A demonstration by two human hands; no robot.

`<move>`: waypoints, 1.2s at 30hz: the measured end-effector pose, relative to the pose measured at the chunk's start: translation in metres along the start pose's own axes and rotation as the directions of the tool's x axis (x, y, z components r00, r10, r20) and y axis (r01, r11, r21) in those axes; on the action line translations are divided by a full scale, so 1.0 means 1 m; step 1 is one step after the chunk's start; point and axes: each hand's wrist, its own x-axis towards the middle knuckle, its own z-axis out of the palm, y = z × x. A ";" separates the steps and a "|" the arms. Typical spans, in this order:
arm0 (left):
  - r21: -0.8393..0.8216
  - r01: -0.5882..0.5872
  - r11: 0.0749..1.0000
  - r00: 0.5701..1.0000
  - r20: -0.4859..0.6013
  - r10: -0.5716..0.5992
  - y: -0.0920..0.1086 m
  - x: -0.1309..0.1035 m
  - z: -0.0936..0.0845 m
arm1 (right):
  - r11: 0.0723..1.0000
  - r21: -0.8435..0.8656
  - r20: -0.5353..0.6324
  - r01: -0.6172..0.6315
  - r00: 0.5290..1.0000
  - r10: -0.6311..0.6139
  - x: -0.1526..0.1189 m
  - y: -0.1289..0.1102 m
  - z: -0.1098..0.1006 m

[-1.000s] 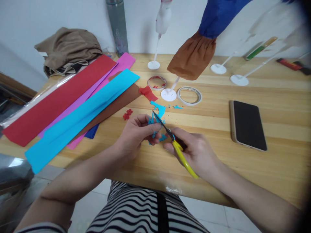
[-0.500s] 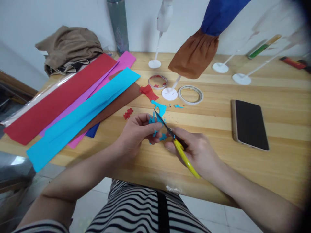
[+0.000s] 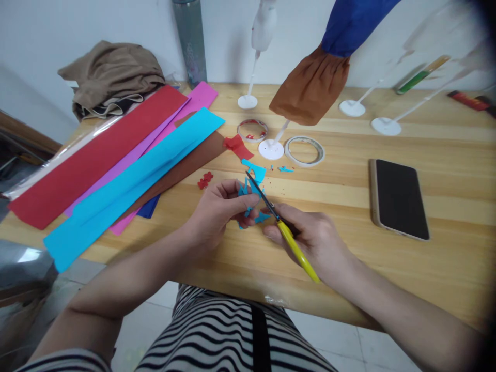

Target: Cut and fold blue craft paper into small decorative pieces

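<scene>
Between thumb and fingers, my left hand [image 3: 222, 209] pinches a small piece of cut blue crepe paper [image 3: 243, 192]; part of it is hidden by the fingers. My right hand [image 3: 310, 235] is closed round yellow-handled scissors [image 3: 297, 250]. Their dark blades point up and left, right beside the pinched paper. Whether the blades touch it I cannot tell. Just beyond lies a blue paper scrap [image 3: 256, 172] on the table, with a red paper piece [image 3: 239, 148] behind it. Small red paper flowers [image 3: 205, 180] rest left of my left hand.
Long folded paper strips, among them a blue one [image 3: 135, 186] and a red one [image 3: 96, 155], cover the left side. Two tape rolls, one a white ring [image 3: 305, 151], lie near a white stand base [image 3: 270, 150]. A phone [image 3: 399, 199] is at right, a bottle [image 3: 190, 44] behind.
The scissor blades look slightly closer together than before. Both hands stay in almost the same place, and the whole view has shifted very slightly.
</scene>
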 end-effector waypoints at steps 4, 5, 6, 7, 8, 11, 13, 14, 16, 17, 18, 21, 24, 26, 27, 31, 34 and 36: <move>-0.002 -0.010 1.000 1.000 -0.004 0.010 0.001 0.000 0.001 | 1.000 -0.017 -0.075 -0.023 0.997 0.022 0.001 -0.002 -0.001; -0.006 -0.013 1.000 1.000 -0.006 0.013 0.001 0.001 0.002 | 0.999 -0.034 -0.095 -0.028 0.995 0.025 0.002 0.000 -0.001; -0.011 -0.012 1.000 1.000 -0.008 0.012 0.002 0.001 0.002 | 0.998 -0.058 -0.112 -0.037 0.993 0.030 0.003 0.001 -0.003; -0.016 -0.010 1.000 1.000 -0.009 0.010 0.002 0.001 0.003 | 0.995 -0.090 -0.126 -0.047 0.991 0.035 0.004 0.004 -0.004; -0.019 -0.007 1.000 1.000 -0.008 0.007 0.003 0.001 0.003 | 0.990 -0.131 -0.136 -0.060 0.990 0.042 0.006 0.007 -0.006; -0.026 -0.001 1.000 1.000 -0.008 0.001 0.005 0.001 0.004 | 0.945 -0.303 -0.161 -0.127 0.984 0.080 0.012 0.018 -0.010; -0.018 -0.004 1.000 1.000 -0.016 0.003 0.006 0.001 0.004 | 0.898 -0.402 -0.168 -0.178 0.979 0.119 0.016 0.024 -0.011; -0.008 -0.002 1.000 1.000 -0.018 0.002 0.006 0.002 0.004 | 0.881 -0.432 -0.163 -0.190 0.978 0.131 0.017 0.026 -0.011; 0.015 0.003 1.000 1.000 -0.016 -0.002 0.006 0.003 0.003 | 0.886 -0.429 -0.148 -0.177 0.981 0.124 0.018 0.027 -0.010; 0.029 0.005 1.000 1.000 -0.013 -0.005 0.006 0.004 0.002 | 0.906 -0.390 -0.146 -0.165 0.982 0.116 0.018 0.027 -0.010; 0.042 0.007 0.999 1.000 -0.011 -0.006 0.005 0.004 0.001 | 0.932 -0.325 -0.157 -0.161 0.981 0.115 0.019 0.025 -0.010; 0.087 0.004 0.996 1.000 -0.007 -0.004 0.003 0.007 -0.002 | 0.981 0.028 -0.220 -0.191 0.956 0.192 0.019 0.017 -0.010; 0.132 -0.004 0.991 1.000 0.020 0.002 0.000 0.009 -0.003 | 0.886 0.431 -0.207 -0.171 0.937 0.282 0.021 0.009 -0.008; 0.160 -0.011 0.987 0.999 0.039 0.004 -0.001 0.009 -0.003 | 0.768 0.609 -0.138 -0.196 0.928 0.346 0.023 0.007 -0.002; 0.173 -0.012 0.985 0.999 0.047 0.004 -0.001 0.009 -0.002 | 0.714 0.670 -0.100 -0.203 0.929 0.357 0.023 0.007 0.001; 0.209 -0.017 0.978 0.997 0.072 0.002 -0.003 0.009 0.001 | 0.587 0.783 -0.018 -0.208 0.935 0.354 0.023 0.011 0.014; 0.218 -0.038 0.975 0.997 0.081 0.020 -0.009 0.010 0.000 | 0.548 0.816 -0.038 -0.185 0.928 0.370 0.021 0.014 0.017; 0.228 -0.057 0.972 0.995 0.092 0.037 -0.014 0.012 -0.001 | 0.527 0.829 -0.040 -0.187 0.920 0.389 0.021 0.014 0.016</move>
